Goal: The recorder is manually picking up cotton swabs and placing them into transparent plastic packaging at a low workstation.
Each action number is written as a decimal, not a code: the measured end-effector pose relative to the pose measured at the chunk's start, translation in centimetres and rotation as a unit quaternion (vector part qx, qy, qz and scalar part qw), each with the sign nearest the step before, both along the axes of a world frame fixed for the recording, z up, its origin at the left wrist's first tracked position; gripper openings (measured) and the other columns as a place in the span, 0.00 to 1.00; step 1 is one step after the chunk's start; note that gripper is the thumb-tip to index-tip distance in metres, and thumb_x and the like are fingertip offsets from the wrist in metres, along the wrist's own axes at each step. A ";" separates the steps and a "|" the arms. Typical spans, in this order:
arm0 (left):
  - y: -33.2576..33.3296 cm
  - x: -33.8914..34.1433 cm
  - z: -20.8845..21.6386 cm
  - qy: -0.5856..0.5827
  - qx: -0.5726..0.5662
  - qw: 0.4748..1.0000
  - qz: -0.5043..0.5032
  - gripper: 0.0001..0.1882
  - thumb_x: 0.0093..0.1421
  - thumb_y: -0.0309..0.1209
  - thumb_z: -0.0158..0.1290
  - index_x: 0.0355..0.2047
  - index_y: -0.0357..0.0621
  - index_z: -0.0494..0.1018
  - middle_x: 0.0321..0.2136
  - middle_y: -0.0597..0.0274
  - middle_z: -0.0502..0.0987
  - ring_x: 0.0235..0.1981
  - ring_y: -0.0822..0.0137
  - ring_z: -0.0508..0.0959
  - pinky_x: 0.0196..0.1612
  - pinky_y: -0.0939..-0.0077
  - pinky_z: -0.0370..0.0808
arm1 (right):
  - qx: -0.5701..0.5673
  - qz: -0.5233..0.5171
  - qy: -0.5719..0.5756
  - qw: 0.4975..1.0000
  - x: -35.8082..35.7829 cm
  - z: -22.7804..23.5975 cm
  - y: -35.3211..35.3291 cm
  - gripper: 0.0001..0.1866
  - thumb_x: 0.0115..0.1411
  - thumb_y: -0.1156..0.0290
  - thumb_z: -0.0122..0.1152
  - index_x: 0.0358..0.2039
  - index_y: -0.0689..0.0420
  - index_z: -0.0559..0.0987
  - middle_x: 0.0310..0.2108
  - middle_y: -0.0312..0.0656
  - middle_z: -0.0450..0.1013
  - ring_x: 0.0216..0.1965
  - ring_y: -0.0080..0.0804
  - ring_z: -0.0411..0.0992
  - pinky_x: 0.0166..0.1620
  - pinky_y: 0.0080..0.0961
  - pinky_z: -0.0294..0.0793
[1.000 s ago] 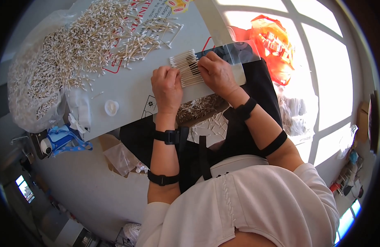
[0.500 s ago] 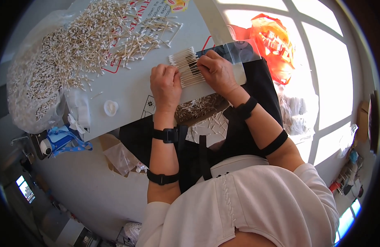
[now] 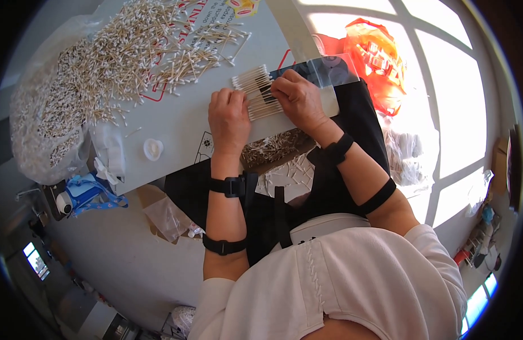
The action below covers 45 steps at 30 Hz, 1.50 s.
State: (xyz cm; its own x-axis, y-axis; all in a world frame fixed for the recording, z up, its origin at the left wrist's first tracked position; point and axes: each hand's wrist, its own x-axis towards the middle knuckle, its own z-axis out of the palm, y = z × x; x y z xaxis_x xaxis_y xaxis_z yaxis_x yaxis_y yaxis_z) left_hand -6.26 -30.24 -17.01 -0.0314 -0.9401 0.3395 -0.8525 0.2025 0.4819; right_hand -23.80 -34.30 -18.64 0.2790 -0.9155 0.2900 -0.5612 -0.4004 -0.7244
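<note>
A row of cotton swabs lies side by side on the white tabletop, partly over a dark strip with a clear film end. At the row's left ends is my left hand, its fingers curled and closed on swab tips. My right hand pinches at the right ends of the same row, thumb and forefinger together. The fingers hide how many swabs each hand grips. Farther left spreads a big loose heap of cotton swabs, some spilling from a clear plastic bag.
A small white round cup stands near the table's front edge. Below that edge, an open box of swabs sits by my lap. A blue strapped item is at the left corner. An orange-red bag lies beyond the table at right.
My left hand has shifted very slightly, its fingers still at the row's left ends. My right hand and the swabs look much the same.
</note>
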 end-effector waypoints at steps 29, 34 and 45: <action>0.4 0.2 -0.1 0.005 0.002 1.000 -0.001 0.12 0.48 0.18 0.54 0.35 0.40 0.72 0.36 0.53 0.72 0.41 0.50 0.73 0.42 0.59 0.74 | 0.011 0.007 -0.036 0.999 -0.2 0.1 0.2 0.04 0.54 0.75 0.62 0.31 0.57 0.78 0.30 0.41 0.70 0.32 0.42 0.74 0.34 0.36 0.74; 2.0 -2.0 -1.1 0.216 -0.037 0.973 0.072 0.29 0.57 0.22 0.53 0.60 0.40 0.63 0.58 0.48 0.66 0.62 0.49 0.65 0.63 0.58 0.63 | 0.072 -0.009 -0.255 0.964 0.2 0.7 -1.4 0.13 0.65 0.72 0.56 0.49 0.62 0.76 0.49 0.50 0.72 0.46 0.38 0.74 0.49 0.26 0.71; -2.3 -2.5 -2.1 0.560 -0.042 0.823 0.080 0.31 0.72 0.45 0.42 0.66 0.34 0.55 0.64 0.48 0.59 0.66 0.56 0.60 0.69 0.60 0.53 | 0.086 0.009 -0.307 0.948 3.6 -0.9 -1.8 0.19 0.71 0.67 0.48 0.57 0.64 0.70 0.59 0.53 0.67 0.61 0.44 0.66 0.62 0.29 0.63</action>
State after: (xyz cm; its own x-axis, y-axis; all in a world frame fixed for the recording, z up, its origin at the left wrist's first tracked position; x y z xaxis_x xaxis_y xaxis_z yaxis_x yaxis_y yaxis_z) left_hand -8.77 -32.57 -19.08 0.4680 -0.8734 0.1345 0.0993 0.2032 0.9741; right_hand -20.17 -36.10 -19.50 0.1220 -0.9608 0.2489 -0.0079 -0.2517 -0.9678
